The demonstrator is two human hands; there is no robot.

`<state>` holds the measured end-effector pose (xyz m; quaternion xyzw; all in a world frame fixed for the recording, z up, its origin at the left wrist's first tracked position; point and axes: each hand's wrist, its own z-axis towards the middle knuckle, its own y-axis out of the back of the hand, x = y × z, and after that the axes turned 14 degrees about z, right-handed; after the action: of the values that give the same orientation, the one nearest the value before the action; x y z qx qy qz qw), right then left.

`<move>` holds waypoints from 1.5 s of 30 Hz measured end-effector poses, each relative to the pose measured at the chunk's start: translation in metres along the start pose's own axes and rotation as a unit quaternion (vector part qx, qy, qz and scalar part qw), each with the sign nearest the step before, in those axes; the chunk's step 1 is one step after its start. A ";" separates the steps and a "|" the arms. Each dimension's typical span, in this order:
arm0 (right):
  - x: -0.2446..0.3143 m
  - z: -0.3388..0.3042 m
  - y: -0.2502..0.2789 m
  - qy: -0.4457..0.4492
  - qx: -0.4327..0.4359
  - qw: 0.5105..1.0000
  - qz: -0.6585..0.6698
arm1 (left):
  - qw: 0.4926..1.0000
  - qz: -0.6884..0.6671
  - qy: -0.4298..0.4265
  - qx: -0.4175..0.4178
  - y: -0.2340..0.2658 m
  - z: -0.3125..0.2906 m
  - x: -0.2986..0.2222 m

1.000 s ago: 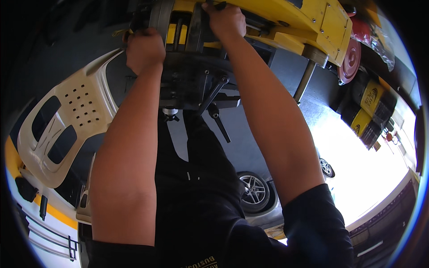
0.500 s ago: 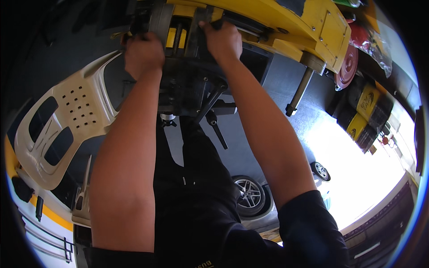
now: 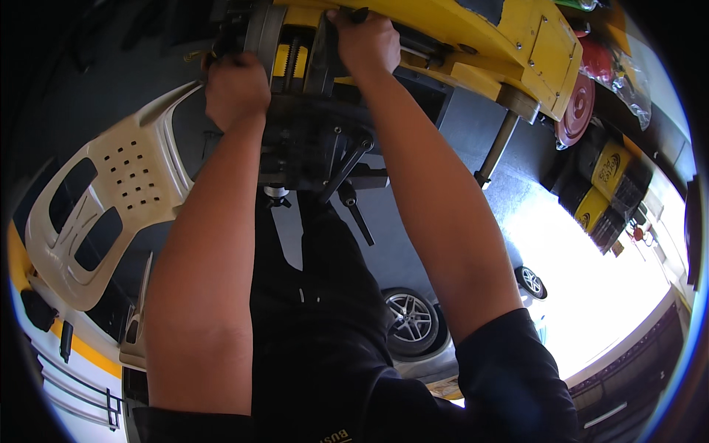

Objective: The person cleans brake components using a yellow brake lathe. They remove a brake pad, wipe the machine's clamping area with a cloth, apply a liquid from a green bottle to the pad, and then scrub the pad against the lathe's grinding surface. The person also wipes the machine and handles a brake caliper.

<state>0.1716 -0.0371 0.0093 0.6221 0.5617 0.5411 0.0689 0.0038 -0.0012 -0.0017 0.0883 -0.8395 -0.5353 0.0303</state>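
Both arms reach up to a yellow machine (image 3: 480, 44) with a threaded screw (image 3: 294, 63) in a slot between upright metal plates. My left hand (image 3: 238, 88) is closed at the slot's left side, against a dark part; what its fingers grip is hidden. Farther right and higher, my right hand (image 3: 368, 46) is curled round a black handle (image 3: 360, 15), whose tip shows above the hand. A dark metal plate (image 3: 319, 63) stands between the screw and my right hand. Nearer my body, black clamp levers (image 3: 346, 173) stick out below the slot.
A beige plastic chair (image 3: 133, 177) stands at the left. From the machine's right end a steel shaft (image 3: 498, 148) hangs down. A wheel with a tyre (image 3: 410, 319) lies lower right, another wheel (image 3: 530, 282) beyond it. Yellow and black boxes (image 3: 605, 173) are stacked at the right.
My right hand has moved up and away from my body, along the dark plate. My left hand has stayed almost where it was, still closed.
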 end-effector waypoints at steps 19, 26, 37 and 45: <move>-0.014 0.001 0.010 0.202 0.047 0.957 -0.202 | 0.998 -0.020 0.001 -0.062 -0.006 -0.001 0.001; -0.033 0.000 0.012 0.295 0.108 0.927 -0.204 | 0.997 -0.003 0.000 -0.075 -0.012 0.000 0.004; -0.027 0.007 0.025 0.378 0.173 0.871 -0.263 | 0.997 0.002 -0.011 -0.076 -0.014 0.002 0.005; -0.030 0.009 0.027 0.379 0.188 0.865 -0.269 | 0.997 -0.010 -0.007 -0.072 -0.015 0.002 0.004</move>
<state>0.2018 -0.0651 0.0071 0.1953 0.7813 0.5797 -0.1241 0.0014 -0.0063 -0.0162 0.0908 -0.7982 -0.5950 0.0254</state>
